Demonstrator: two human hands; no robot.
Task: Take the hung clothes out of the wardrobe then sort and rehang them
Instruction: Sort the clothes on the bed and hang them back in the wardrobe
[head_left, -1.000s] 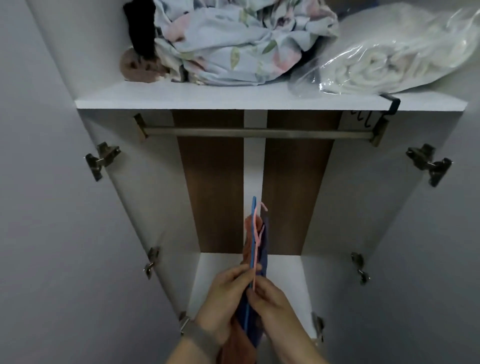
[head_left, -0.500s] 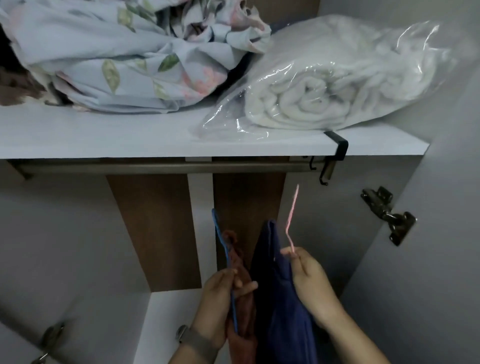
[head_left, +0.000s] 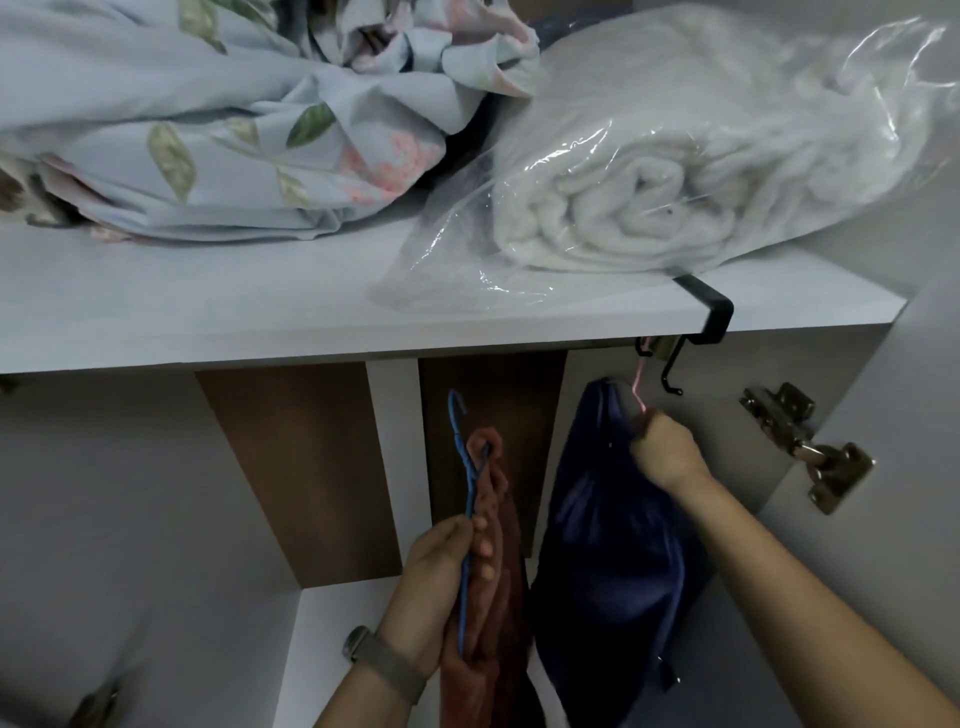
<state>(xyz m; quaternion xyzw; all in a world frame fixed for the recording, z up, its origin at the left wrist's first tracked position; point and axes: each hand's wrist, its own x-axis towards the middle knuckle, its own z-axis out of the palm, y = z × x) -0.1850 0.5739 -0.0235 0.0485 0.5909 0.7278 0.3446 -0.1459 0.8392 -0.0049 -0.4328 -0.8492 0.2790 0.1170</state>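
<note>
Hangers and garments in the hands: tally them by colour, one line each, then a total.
Blue hanger: 1, in the left hand
Pink hanger: 1, in the right hand
Rust-brown garment: 1
Navy garment: 1
Total: 4

left hand (head_left: 441, 577) grips blue hanger (head_left: 467, 499) | right hand (head_left: 667, 449) grips pink hanger (head_left: 638, 387)

Tight on the right, roomy on the left

Under the shelf (head_left: 260, 332) the left half is open space; the black hook (head_left: 711, 322), door hinge (head_left: 810, 447) and navy garment (head_left: 613, 519) crowd the right, rust garment (head_left: 498, 571) hanging mid-gap.
</note>
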